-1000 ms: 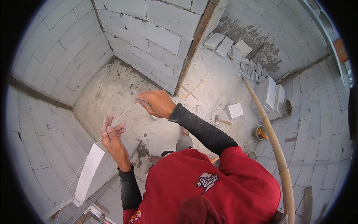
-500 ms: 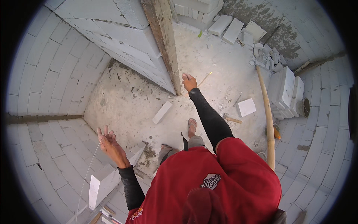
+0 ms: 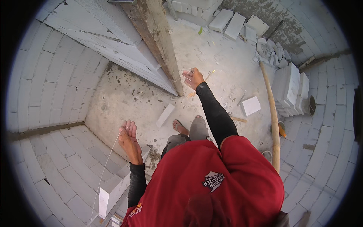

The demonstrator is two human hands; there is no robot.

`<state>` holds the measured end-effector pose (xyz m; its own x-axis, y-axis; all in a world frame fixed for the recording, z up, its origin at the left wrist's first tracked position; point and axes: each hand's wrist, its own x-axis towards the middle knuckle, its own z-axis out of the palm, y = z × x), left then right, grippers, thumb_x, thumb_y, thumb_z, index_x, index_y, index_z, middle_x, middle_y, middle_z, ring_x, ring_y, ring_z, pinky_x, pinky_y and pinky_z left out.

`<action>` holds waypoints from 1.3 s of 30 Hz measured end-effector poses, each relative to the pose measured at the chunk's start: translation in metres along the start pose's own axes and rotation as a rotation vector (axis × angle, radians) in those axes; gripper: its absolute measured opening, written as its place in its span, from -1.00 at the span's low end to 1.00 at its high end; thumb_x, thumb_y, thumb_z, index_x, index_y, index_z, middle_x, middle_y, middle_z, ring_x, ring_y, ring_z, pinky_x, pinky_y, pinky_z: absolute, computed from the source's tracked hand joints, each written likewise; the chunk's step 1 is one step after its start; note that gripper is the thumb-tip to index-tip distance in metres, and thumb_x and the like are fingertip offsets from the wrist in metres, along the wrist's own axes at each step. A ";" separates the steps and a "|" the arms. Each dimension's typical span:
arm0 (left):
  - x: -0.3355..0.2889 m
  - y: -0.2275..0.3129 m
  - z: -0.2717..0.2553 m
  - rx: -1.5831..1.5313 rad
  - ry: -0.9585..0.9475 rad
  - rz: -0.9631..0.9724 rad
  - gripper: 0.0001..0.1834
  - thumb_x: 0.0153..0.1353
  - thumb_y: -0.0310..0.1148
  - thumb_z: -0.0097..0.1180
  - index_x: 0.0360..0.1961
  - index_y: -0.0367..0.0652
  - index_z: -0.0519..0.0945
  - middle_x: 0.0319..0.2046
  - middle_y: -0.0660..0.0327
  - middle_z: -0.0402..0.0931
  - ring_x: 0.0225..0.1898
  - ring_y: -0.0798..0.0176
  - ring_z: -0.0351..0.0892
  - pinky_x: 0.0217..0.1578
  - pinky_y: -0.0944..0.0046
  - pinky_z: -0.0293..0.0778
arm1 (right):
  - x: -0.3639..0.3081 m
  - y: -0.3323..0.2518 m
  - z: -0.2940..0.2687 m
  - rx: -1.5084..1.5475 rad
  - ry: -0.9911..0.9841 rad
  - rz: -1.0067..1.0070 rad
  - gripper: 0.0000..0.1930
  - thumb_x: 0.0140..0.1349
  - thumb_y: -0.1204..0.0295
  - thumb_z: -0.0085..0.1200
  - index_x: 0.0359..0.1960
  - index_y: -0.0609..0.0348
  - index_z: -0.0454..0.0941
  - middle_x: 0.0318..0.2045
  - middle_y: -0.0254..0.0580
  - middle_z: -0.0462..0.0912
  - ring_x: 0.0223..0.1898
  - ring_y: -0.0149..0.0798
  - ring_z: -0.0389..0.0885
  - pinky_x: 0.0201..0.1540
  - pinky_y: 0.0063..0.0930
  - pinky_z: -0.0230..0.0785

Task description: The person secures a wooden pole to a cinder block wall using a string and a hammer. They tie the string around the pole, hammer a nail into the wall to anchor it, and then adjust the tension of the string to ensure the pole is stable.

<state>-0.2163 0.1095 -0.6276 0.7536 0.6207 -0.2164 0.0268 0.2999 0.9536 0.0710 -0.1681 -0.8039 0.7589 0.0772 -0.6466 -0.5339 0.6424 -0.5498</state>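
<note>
A thin white string [image 3: 103, 172] runs up from the lower left to my left hand [image 3: 129, 142], which pinches it near the thumb, the other fingers partly raised. My right hand [image 3: 194, 78] is closed on string close to a rough wooden post [image 3: 157, 36]. A short stretch of string spans from these fingers to the post, and a turn of it lies around the post's lower part. The post stands against the end of a light grey block wall [image 3: 109, 41]. Whether the string is one piece between both hands cannot be made out.
On the floor lie a loose block [image 3: 165, 115], a second white block [image 3: 250, 106] and a partly hidden wooden handle [image 3: 239, 119]. A long pole [image 3: 269, 106] leans at right beside stacked blocks [image 3: 291, 89]. Broken pieces [image 3: 274, 53] are heaped at the far right.
My left hand has moved right and slightly farther away with the string. My right hand has shifted slightly right, and string now shows between it and the post. My feet have stepped.
</note>
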 end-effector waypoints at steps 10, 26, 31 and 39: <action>0.080 -0.073 0.076 0.110 -0.107 -0.138 -0.32 0.58 -0.05 -0.13 0.40 -0.50 0.27 0.38 -0.24 0.30 0.33 -0.08 0.45 0.30 0.11 0.44 | 0.011 -0.130 0.032 -0.405 -0.290 -0.182 -0.83 0.43 0.23 0.01 -0.29 -0.06 0.38 -0.59 -0.56 0.22 -0.58 -0.52 0.22 -0.38 -0.47 0.28; 0.110 -0.169 0.158 0.047 0.260 -0.334 -0.61 0.55 -0.35 -0.22 0.21 -0.41 0.41 0.19 -0.11 0.49 0.14 -0.05 0.61 0.20 -0.02 0.60 | 0.063 -0.425 0.012 -0.779 -0.503 -0.436 -0.75 0.52 0.23 -0.06 -0.03 0.07 0.59 -0.57 -0.56 0.28 -0.57 -0.62 0.21 -0.42 -0.65 0.17; 0.118 -0.197 0.166 0.107 0.308 -0.340 -0.60 0.56 -0.26 -0.18 0.26 -0.26 0.42 0.16 0.00 0.53 0.11 0.00 0.63 0.22 -0.04 0.57 | 0.106 -0.326 -0.096 -1.640 -0.601 -0.290 -0.70 0.39 0.30 -0.03 -0.10 0.16 0.72 -0.21 -0.05 0.78 -0.08 -0.02 0.69 0.05 -0.24 0.48; 0.100 -0.192 0.167 0.028 0.265 -0.333 -0.66 0.53 -0.32 0.02 0.24 -0.21 0.45 0.19 0.03 0.54 0.15 0.08 0.63 0.24 0.06 0.58 | 0.135 -0.099 -0.193 -1.687 -0.405 -0.348 -0.37 0.23 0.11 0.25 0.34 -0.08 0.45 0.27 0.06 0.48 0.26 0.18 0.48 0.24 -0.01 0.41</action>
<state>-0.0365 -0.0065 -0.7975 0.5060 0.6592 -0.5563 0.2607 0.4979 0.8271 0.1544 -0.3684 -0.9389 0.8068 0.4550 -0.3769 0.0878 -0.7231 -0.6852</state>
